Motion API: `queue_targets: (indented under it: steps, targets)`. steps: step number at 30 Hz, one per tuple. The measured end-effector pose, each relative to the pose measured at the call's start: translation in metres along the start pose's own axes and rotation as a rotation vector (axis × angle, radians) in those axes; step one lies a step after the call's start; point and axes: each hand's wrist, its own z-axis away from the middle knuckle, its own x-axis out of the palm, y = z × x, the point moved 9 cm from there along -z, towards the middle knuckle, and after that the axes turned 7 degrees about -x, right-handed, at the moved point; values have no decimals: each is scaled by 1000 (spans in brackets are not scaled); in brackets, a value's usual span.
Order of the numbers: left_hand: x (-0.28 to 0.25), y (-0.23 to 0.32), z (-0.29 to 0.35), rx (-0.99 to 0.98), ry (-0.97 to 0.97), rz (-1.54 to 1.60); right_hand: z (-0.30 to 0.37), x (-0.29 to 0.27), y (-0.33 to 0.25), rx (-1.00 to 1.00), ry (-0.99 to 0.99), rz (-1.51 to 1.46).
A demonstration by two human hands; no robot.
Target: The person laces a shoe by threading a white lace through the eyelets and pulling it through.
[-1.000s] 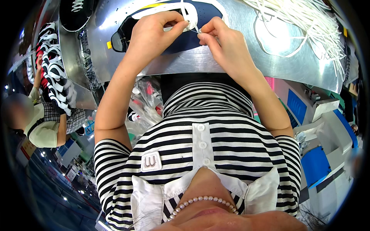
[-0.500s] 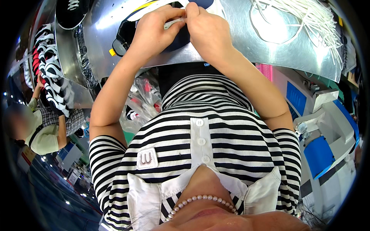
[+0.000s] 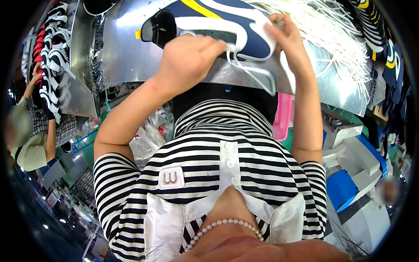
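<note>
A navy shoe upper (image 3: 257, 41) with white trim, a yellow stripe and a black heel lining lies at the near edge of the metal table. My left hand (image 3: 187, 61) is closed on its near side, fingertips pinching by the lace holes. From there a white shoelace (image 3: 262, 74) hangs in a loop past the table's front edge. Beside the toe end, my right hand (image 3: 288, 41) is raised with curled fingers. A small greyish thing shows among them, too blurred to name. The inner side of the upper under my left hand is hidden.
A heap of white laces (image 3: 336, 48) covers the right of the metal table (image 3: 122, 56). More navy uppers (image 3: 393, 65) hang at far right. A pink basket (image 3: 283, 115) stands below the edge. At left, a person (image 3: 32, 144) works near a row of white-and-black uppers (image 3: 56, 65).
My hands have parted: the right has moved right to the toe end, the left slightly down. The upper shows more fully, and a lace loop hangs in sight.
</note>
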Motion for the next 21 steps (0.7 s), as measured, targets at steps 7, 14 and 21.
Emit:
queue_targets:
  steps: [7, 14, 21]
  targets:
    - [55, -82, 29, -833, -840, 764, 7, 30, -7, -237, 188, 157]
    - [68, -71, 9, -862, -720, 865, 7, 35, -1, -103, 226, 167]
    - [55, -104, -10, -591, -292, 338, 5, 22, 15, -3, 209, 219]
